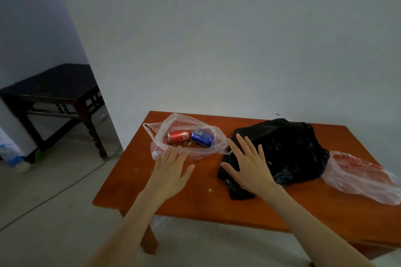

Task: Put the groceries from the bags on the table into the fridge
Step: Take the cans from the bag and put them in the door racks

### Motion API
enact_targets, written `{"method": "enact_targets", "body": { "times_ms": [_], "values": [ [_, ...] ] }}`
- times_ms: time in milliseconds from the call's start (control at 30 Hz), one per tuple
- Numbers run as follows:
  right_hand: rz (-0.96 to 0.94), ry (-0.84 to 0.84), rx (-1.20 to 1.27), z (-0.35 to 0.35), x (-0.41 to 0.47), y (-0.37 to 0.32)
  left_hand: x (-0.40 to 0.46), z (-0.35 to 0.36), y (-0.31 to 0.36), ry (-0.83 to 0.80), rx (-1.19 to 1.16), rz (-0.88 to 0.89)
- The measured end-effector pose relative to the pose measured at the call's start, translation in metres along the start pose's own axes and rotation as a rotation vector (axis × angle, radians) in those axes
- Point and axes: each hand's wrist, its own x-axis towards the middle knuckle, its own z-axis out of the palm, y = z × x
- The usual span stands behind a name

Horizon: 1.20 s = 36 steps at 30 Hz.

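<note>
A clear plastic bag [213, 138] lies open on the orange-brown table [195, 199], at its far left. Inside it a red can [178, 136] and a blue can [203, 138] lie on their sides, touching end to end. My left hand [170, 171] hovers open just in front of this bag, fingertips at its near rim. A crumpled black bag [290, 154] sits mid-table; my right hand [249, 165] is spread open over its left side. A third bag [360, 178], clear with red print, lies at the right edge.
A dark wooden side table [54, 93] stands at the left against the wall, beyond a stretch of grey floor. A white wall rises directly behind the orange table. Small crumbs dot the tabletop near its front. No fridge is in view.
</note>
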Motion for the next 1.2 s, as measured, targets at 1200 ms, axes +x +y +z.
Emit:
{"method": "enact_targets", "body": {
  "times_ms": [1200],
  "values": [
    [-0.122,-0.388,-0.086,0.192,0.341,0.037,0.362,0.123,-0.178,-0.365,0.270,0.312]
  ]
}}
